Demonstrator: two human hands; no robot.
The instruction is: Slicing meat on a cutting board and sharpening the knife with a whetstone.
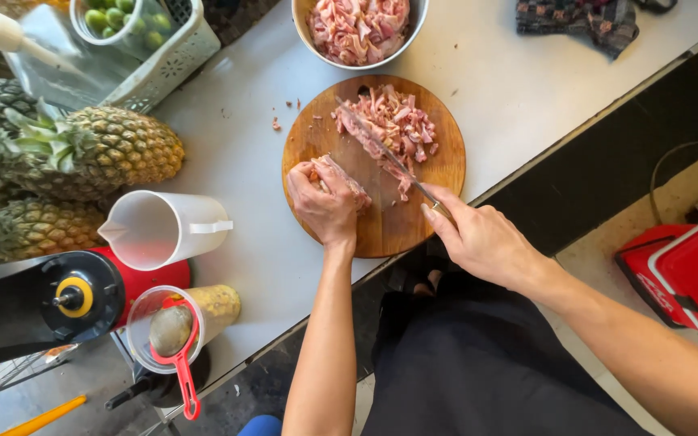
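Left hand (pixel 325 202) curled tight over a lump of pink meat (pixel 341 182), pinning it flat on the round wooden board (pixel 381 230) so it cannot slip. Fingers tucked in, away from the blade. Meat poking out just past the knuckles, on the side facing the knife.

Right hand (pixel 478 238) wrapped shut around the handle of a long knife (pixel 381 149). Blade slanting up and away across the board, its tip near the far edge. Blade lying right beside the held meat, between it and the pile of cut pieces (pixel 393 121). Hard to tell if the blade touches the lump.

Cut pieces pushed to the far side of the board, out of the way of the cutting spot. More pink meat waiting in a metal bowl (pixel 357 32) just past the board, close enough to reach.

Board sitting at the near edge of the grey tabletop (pixel 252 161), right in front of the body. Pineapples (pixel 98 149) and a white jug (pixel 163 230) off to the left, well apart from the knife.
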